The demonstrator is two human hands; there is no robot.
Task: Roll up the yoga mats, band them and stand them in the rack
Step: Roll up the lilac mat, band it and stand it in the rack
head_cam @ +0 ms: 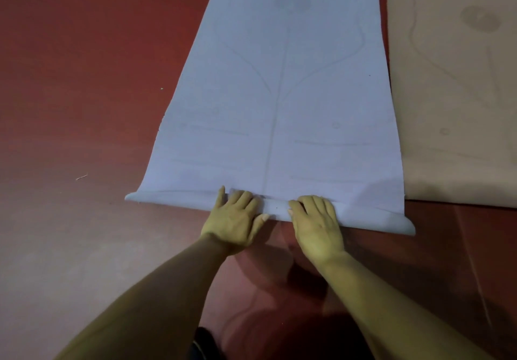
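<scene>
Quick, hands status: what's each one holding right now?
Left hand: grips the rolled edge of the blue mat.
Right hand: grips that same rolled edge.

blue mat (279, 108), far end past the top edge, tan mat (453, 108) cut at top and right; our left hand (235, 220) and right hand (316, 225), fingertips hidden over the blue mat's rolled edge; dark shape (204, 343) at bottom edge, unclear
</scene>
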